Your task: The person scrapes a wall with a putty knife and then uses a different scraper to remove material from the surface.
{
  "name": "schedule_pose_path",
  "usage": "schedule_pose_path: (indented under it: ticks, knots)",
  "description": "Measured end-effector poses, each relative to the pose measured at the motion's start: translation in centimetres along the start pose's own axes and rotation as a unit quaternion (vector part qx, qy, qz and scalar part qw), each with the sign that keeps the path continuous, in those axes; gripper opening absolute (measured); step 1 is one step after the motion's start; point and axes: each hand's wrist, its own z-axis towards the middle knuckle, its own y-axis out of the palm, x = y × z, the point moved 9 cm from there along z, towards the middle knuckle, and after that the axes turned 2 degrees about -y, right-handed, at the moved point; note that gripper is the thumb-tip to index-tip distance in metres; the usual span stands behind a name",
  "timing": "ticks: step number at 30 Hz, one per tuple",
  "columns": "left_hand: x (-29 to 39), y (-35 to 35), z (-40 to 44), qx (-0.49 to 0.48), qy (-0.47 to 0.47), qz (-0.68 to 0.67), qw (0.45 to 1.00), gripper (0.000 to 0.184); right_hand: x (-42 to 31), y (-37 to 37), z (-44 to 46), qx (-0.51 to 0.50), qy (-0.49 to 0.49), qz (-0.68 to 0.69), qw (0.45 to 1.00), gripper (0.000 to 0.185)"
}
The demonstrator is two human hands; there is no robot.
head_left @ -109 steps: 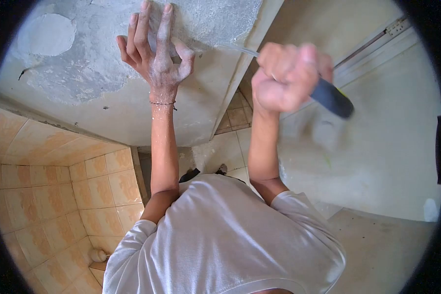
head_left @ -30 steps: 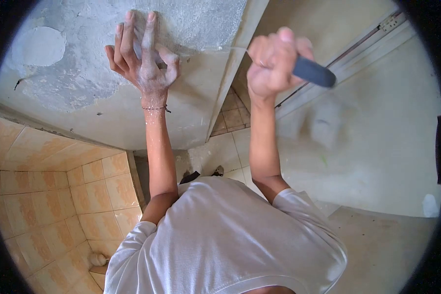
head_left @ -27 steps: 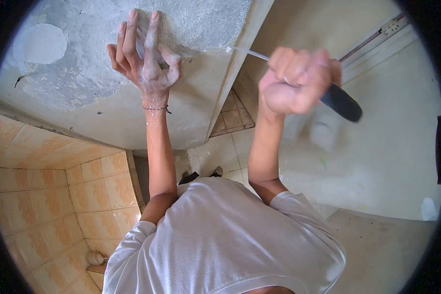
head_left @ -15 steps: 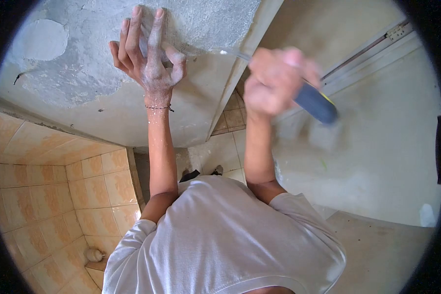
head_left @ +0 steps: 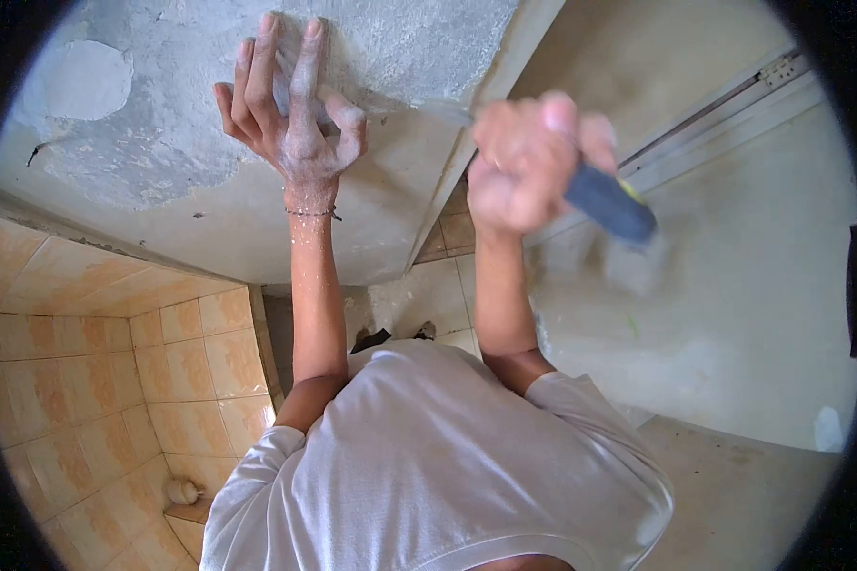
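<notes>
We have our left hand (head_left: 300, 147) pressed to the rough grey patch (head_left: 419, 43) of the wall (head_left: 371, 224), its fingers (head_left: 305, 71) spread and bent, powdered pale with dust; whether anything sits beneath the palm, we cannot tell. Our right hand (head_left: 524, 162) is clenched around the dark-handled tool (head_left: 611, 205), which lies slantwise in the fist: the handle's butt juts out to the right, and a thin, pale shaft (head_left: 443, 109) runs left over the wall's right edge, toward the lower border of the patch. The fist is blurred, and the shaft so faint that we cannot say whether its tip touches the surface.

The main danger, as we judge it, is a slip. Were the tip to skid on that uneven face, it could run left into our thumb, which stands in line with it and near. Dust on the skin could let the supporting hand slide too. Too much force at the right edge might chip the corner, and a twist of the wrist could gouge the smoother area below the patch or bend so slender a shaft.
</notes>
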Motion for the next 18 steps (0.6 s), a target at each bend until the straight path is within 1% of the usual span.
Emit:
schedule_pose_path:
  ticks: [1,2,3,4,5,6,8,9,10,12,13,14,15,16,18]
  knots:
    - [-0.1,0.1,0.1,0.004,-0.001,0.001,1.000,0.065,-0.4,-0.1,0.1,0.028,0.001,0.080,0.996,0.034]
    - [-0.1,0.1,0.1,0.001,0.003,0.001,1.000,0.066,0.2,-0.5,0.0,0.027,0.003,0.081,0.996,0.034]
    - [-0.1,0.0,0.0,-0.005,0.006,0.000,1.000,0.068,0.3,-0.7,-0.3,-0.016,-0.055,-0.054,0.997,0.031]
    - [0.0,0.1,-0.1,-0.008,0.005,0.001,1.000,0.068,0.7,-0.6,-1.0,-0.059,-0.111,-0.189,0.974,0.029]
    - [0.1,0.0,0.0,0.005,0.007,-0.006,1.000,0.069,2.7,-1.4,-1.6,-0.040,-0.070,-0.176,0.981,0.022]
    - [0.3,-0.3,0.1,0.019,0.011,-0.014,1.000,0.071,2.2,-1.4,-1.5,-0.039,-0.068,-0.178,0.981,0.022]
    - [0.1,-0.1,-0.1,0.016,0.011,-0.013,1.000,0.072,1.7,-1.6,-0.7,-0.005,-0.001,-0.114,0.993,0.016]
    - [-0.1,0.0,-0.1,0.012,0.009,-0.012,1.000,0.073,0.8,-0.4,-0.8,-0.084,0.001,-0.017,0.996,0.017]
    - [-0.2,0.1,0.1,0.015,0.010,-0.009,1.000,0.073,-1.7,1.3,0.4,-0.117,-0.025,0.062,0.991,0.016]
    - [-0.1,0.0,0.0,0.007,-0.003,0.004,1.000,0.067,-2.1,0.5,0.4,-0.138,-0.055,0.091,0.985,0.017]
    - [-0.1,0.0,0.1,0.004,-0.003,0.005,1.000,0.067,-0.6,0.0,-0.4,-0.113,-0.080,-0.079,0.987,0.019]
    - [0.3,-0.2,0.2,0.015,0.019,0.002,1.000,0.063,1.1,-0.4,-1.2,-0.085,-0.102,-0.249,0.959,0.022]
    - [0.7,-0.4,0.2,0.027,0.040,-0.003,0.999,0.060,1.7,-0.8,-0.9,-0.048,-0.076,-0.165,0.982,0.027]
    - [0.8,-0.4,0.2,0.029,0.041,-0.005,0.999,0.060,1.3,-0.5,-0.8,-0.047,-0.078,-0.166,0.982,0.027]
    - [0.5,-0.2,0.3,0.017,0.023,-0.008,1.000,0.057,0.8,-0.5,-0.4,-0.009,0.019,-0.016,1.000,0.028]
